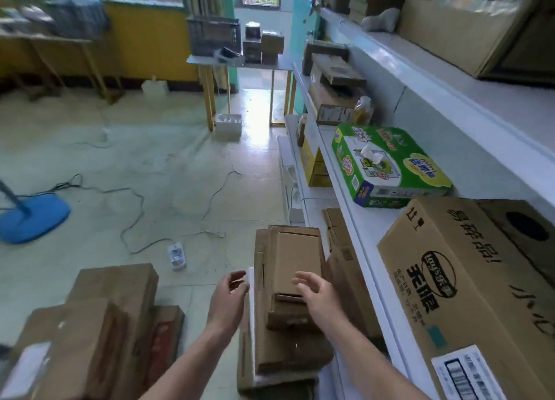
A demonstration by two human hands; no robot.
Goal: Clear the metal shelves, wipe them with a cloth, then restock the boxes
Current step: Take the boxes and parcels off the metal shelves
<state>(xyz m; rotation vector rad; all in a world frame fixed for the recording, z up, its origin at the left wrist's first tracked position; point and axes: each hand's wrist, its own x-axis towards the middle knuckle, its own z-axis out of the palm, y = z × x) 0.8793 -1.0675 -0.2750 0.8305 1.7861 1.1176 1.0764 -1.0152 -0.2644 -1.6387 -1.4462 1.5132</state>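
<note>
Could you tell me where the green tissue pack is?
In the head view, the green tissue pack lies right of centre on the white shelf, beyond the large carton.

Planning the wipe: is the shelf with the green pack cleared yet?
No, the green pack and a big carton both sit on that shelf.

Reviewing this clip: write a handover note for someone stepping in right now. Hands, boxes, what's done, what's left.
Left hand: open, empty, beside the stack of flat brown cardboard boxes on the floor.
Right hand: open, empty, at that stack's top box, no grip.
Second pile of brown cardboard boxes: on the floor, left.
White metal shelf: holds a large brown printed carton and a green tissue pack.
Done: unclear whether wiping is finished.
Left: both floor piles are not yet shelved.
</note>
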